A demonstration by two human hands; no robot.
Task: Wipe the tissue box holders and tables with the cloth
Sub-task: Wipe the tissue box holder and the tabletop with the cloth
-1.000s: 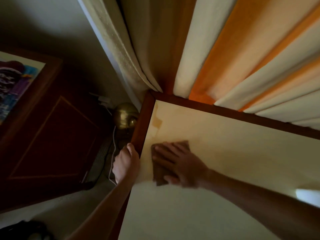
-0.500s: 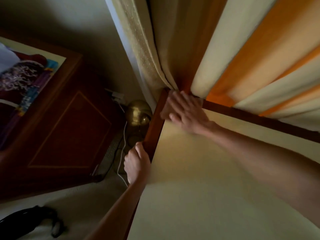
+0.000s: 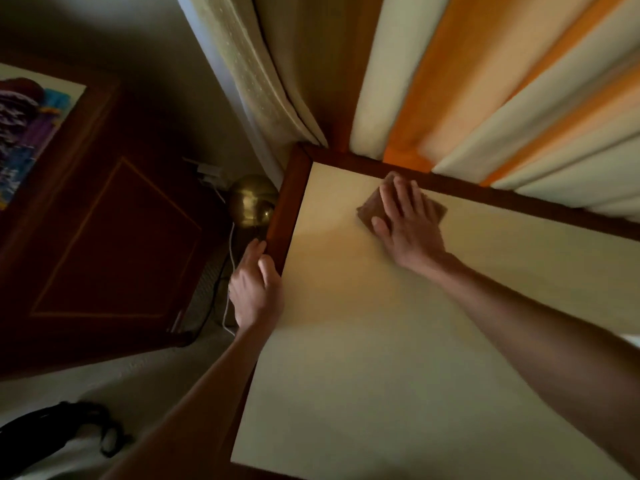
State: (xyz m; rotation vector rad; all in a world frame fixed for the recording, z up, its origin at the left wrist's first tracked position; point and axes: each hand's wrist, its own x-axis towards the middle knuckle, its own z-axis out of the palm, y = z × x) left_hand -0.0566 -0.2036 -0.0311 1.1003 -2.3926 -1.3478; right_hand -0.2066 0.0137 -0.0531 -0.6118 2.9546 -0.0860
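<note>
A cream-topped table with a dark reddish wooden rim (image 3: 289, 202) fills the lower right of the frame, its far corner just below top centre. The top is bare apart from a folded brown cloth (image 3: 372, 209), which lies flat near the far rim, a little right of that corner. The right hand (image 3: 407, 223) presses on the cloth with straight, spread fingers, its forearm crossing the table from the right edge of the frame. The left hand (image 3: 256, 289) grips the table's left rim at centre left, thumb on top and fingers curled over the outer side.

Behind the far rim hang cream and orange striped curtains (image 3: 485, 98), touching or nearly touching the wood, with a pale patterned drape (image 3: 256, 81) just left of them. Left of the table, in a narrow gap, stands a round brass-coloured lamp base (image 3: 251, 202) with a white cable (image 3: 230, 271) running down to the pale carpeted floor (image 3: 121, 372). Beyond the gap, at left, is a dark wooden cabinet (image 3: 114, 244). A black object (image 3: 45, 431) lies on the floor at lower left; what it is cannot be told.
</note>
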